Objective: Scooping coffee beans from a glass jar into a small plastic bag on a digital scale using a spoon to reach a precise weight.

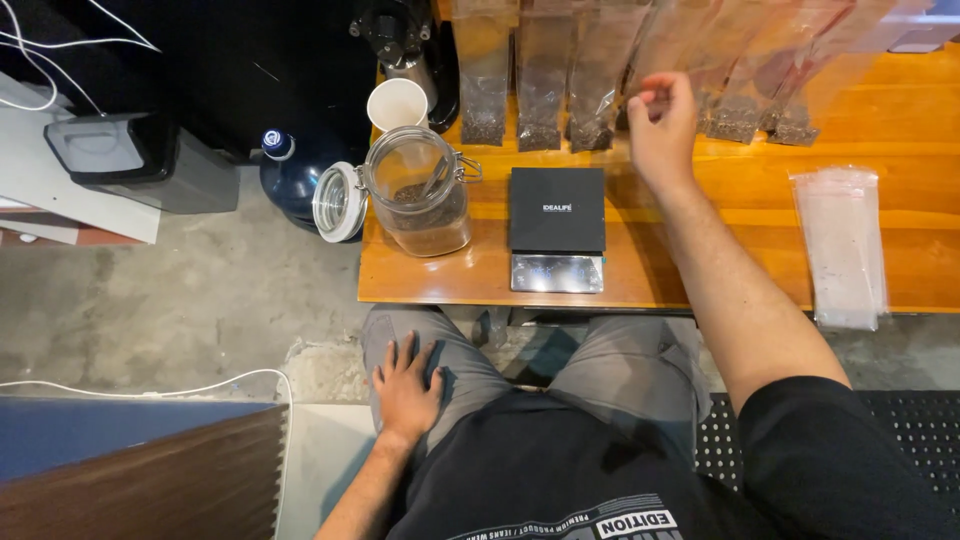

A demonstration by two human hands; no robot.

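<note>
1. Head view, upper middle of the frame: the right hand [661, 125] is raised over the wooden table [900, 140], with the fingers curled and the thumb close to the fingertips. Whether it pinches anything I cannot tell.
2. A row of clear bags [600, 80] with dark grains at the bottom stands upright along the back edge of the table. The nearest bag is just left of the hand and slightly above it in the frame, its long axis vertical.
3. The right hand is much nearer to the bags than the left one. Its forearm runs from the lower right up to the wrist.
4. Lower left of centre: the left hand [405, 385] lies flat on the thigh, fingers spread, holding nothing.
5. Between them, a black scale [556, 208] and an open glass jar [420, 190] stand on the table.
</note>
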